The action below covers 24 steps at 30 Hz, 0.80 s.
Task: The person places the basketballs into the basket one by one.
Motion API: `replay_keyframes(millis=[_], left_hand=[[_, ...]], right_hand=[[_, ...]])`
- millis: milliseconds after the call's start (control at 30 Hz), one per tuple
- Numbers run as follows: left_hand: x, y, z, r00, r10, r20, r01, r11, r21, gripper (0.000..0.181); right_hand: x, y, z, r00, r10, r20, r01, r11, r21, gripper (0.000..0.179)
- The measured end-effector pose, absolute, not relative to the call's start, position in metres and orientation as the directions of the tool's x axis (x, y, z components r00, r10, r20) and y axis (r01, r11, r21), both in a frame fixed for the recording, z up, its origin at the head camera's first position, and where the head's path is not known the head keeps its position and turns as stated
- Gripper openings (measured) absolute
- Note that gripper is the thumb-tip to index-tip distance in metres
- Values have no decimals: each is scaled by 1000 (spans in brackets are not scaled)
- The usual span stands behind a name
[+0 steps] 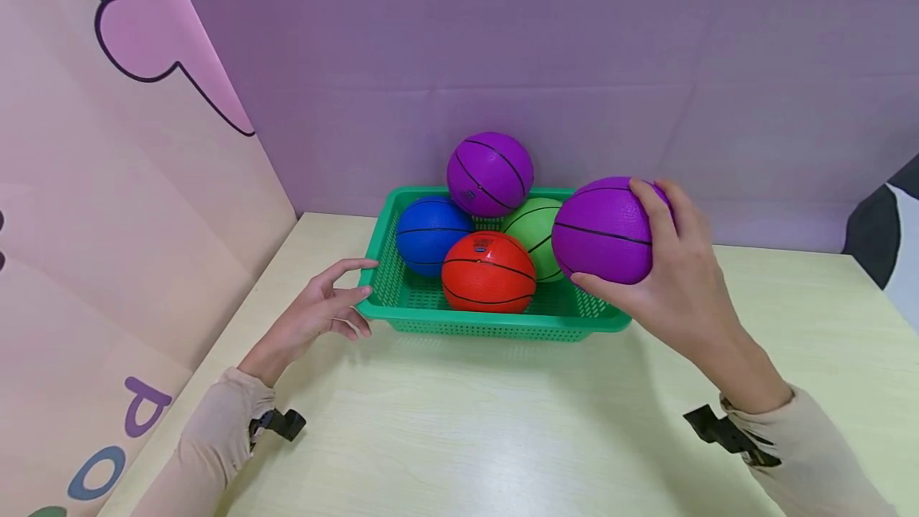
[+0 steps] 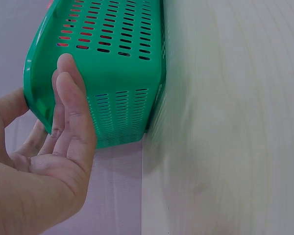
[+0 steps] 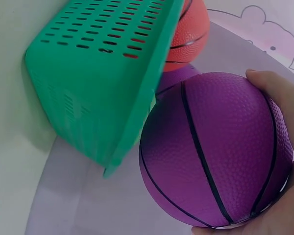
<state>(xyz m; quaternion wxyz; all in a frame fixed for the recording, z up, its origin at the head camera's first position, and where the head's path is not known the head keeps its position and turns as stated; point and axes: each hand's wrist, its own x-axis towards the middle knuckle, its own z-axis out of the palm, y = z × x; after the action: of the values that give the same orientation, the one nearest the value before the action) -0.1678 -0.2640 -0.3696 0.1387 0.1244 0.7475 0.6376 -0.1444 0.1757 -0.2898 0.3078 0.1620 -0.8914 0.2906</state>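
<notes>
My right hand point(image 1: 682, 286) grips a purple toy basketball point(image 1: 603, 231), thumb below and fingers over its far right side. The ball is over the right end of a green plastic basket point(image 1: 495, 324); the right wrist view shows it beside the rim. My left hand point(image 1: 326, 301) holds the basket's left rim, with the rim between thumb and fingers in the left wrist view. Inside the basket are a blue ball point(image 1: 431, 234), a red ball point(image 1: 490, 274) and a green ball point(image 1: 534, 230), partly hidden. Another purple ball point(image 1: 491, 174) rests higher at the back.
The basket stands on a pale wooden table point(image 1: 467, 421), near its back edge. A purple backdrop point(image 1: 574, 62) rises behind it. To the left is a printed panel point(image 1: 143, 222) with a pink figure and letters. A black-and-white shape point(image 1: 876, 230) shows at the far right.
</notes>
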Motion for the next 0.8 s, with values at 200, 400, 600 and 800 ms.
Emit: replay_keyframes(millis=[200, 400, 600, 800], left_hand=[[-169, -263, -369, -931, 362, -52, 6, 159, 987, 55], [-170, -262, -370, -930, 364, -48, 9, 155, 988, 53], [-171, -262, -371, -928, 370, -53, 8, 159, 987, 56], [-170, -265, -371, -931, 360, -51, 9, 161, 987, 56]], right_hand=[[-149, 167, -298, -794, -142, 591, -451, 790, -416, 109], [-147, 165, -300, -810, -234, 538, -494, 767, -409, 107], [-143, 173, -301, -832, -243, 499, -491, 740, -459, 105], [-143, 173, -304, -816, -279, 507, -520, 739, -429, 106]])
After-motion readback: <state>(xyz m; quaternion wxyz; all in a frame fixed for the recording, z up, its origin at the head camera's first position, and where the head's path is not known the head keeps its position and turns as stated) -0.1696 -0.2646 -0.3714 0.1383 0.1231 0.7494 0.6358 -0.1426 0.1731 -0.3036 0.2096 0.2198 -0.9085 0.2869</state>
